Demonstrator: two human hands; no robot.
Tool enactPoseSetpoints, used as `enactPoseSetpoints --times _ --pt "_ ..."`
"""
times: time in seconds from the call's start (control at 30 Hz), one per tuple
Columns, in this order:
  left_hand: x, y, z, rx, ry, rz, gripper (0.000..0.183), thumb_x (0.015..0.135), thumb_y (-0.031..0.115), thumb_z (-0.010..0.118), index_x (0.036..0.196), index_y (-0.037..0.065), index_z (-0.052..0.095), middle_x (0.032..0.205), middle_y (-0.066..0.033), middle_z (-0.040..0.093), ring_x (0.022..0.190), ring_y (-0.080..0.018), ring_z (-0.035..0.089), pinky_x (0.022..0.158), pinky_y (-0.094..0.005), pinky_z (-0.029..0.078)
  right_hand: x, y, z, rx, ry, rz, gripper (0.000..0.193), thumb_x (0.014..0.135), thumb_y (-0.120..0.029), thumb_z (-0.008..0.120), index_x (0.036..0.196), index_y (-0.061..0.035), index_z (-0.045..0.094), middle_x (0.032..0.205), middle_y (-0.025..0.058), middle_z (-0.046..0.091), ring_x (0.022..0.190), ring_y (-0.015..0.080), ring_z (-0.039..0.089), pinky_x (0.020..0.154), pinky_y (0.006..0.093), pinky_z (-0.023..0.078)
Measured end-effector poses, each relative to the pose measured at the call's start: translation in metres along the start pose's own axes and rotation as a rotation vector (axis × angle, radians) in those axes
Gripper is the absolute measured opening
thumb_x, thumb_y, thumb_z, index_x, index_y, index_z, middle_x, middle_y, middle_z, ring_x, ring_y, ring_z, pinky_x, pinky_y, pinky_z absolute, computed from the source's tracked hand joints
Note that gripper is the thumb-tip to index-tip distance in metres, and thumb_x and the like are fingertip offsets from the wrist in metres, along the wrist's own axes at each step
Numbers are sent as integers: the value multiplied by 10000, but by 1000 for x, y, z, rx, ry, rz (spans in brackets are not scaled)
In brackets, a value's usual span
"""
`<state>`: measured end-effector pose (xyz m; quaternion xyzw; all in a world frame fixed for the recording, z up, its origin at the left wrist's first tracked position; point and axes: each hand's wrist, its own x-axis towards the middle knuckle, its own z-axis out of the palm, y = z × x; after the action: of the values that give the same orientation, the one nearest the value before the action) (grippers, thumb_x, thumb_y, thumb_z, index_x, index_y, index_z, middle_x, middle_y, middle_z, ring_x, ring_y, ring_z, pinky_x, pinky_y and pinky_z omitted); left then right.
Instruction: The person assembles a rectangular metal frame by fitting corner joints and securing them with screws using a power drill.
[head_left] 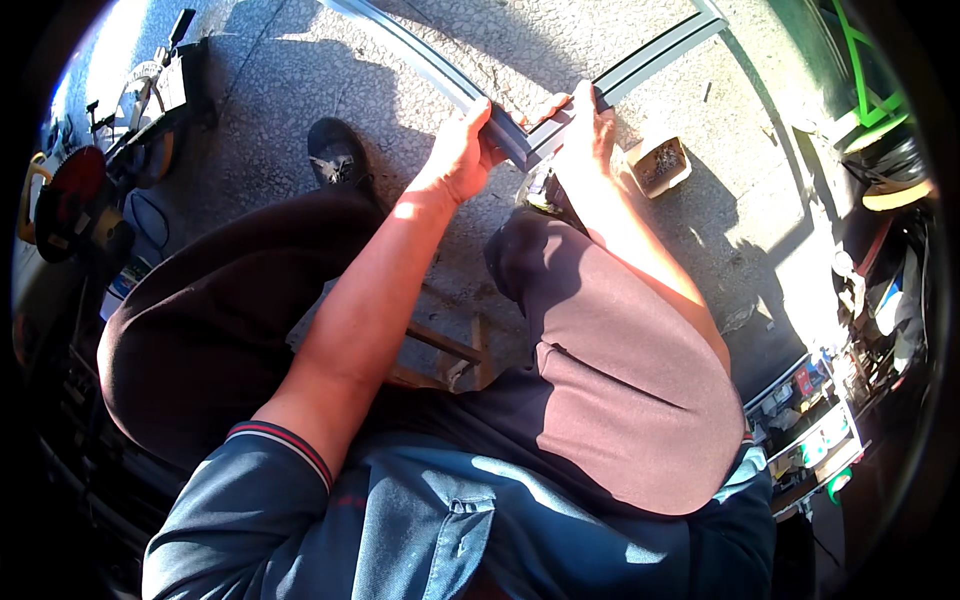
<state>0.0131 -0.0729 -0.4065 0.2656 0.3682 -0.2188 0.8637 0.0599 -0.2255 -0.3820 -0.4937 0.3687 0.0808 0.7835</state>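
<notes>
A grey metal frame [658, 57] with grooved bars is held out in front of my knees, its near corner pointing toward me. My left hand [463, 150] grips the left bar close to that corner, thumb on top. On the other bar, my right hand [590, 130] is wrapped round the profile just right of the corner, with fingers showing on the inner side. The far part of the frame runs out of view at the top. What lies under the corner is partly hidden by my hands.
A small open cardboard box [660, 166] with small bits in it sits on the concrete floor right of my right hand. A saw with a red disc [80, 185] stands at left. Green metal legs [860, 75] and a cluttered shelf [815, 430] line the right side.
</notes>
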Motion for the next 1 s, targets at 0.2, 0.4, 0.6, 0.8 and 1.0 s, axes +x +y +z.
enactPoseSetpoints --times 0.2,0.4,0.6,0.8,1.0 --pt "19 5 -37 130 60 -29 331 1033 327 512 1171 26 529 1121 -191 654 1079 -343 653 860 -486 575 25 36 -32 -358 -91 213 307 989 -266 625 1094 17 567 856 130 661 749 235 680 635 374 565" --pt "53 22 -95 265 290 9 316 1011 256 557 1196 1 533 1088 -197 655 1004 -347 671 850 -484 574 29 17 -50 -599 -217 100 208 975 -144 597 1119 6 584 945 117 662 728 182 682 599 298 556" --pt "50 29 -93 721 330 1 328 992 237 572 1213 -5 563 1090 -168 667 924 -274 687 768 -425 607 29 -60 -150 -1178 506 -482 233 915 -225 588 869 -22 690 836 164 722 766 301 697 695 435 532" --pt "47 38 -98 1028 429 -37 316 962 246 603 1065 -53 601 896 -160 700 720 -254 713 619 -357 600 78 -47 -237 -1923 -36 -26 334 825 -263 629 1030 -7 699 1085 248 690 1051 405 662 900 471 529" --pt "32 25 -124 1029 485 10 209 951 172 604 1030 -21 617 791 -117 675 633 -192 661 514 -328 530 109 -2 -211 -1065 -56 9 389 874 -394 632 966 -24 703 931 212 707 958 342 678 801 429 529"
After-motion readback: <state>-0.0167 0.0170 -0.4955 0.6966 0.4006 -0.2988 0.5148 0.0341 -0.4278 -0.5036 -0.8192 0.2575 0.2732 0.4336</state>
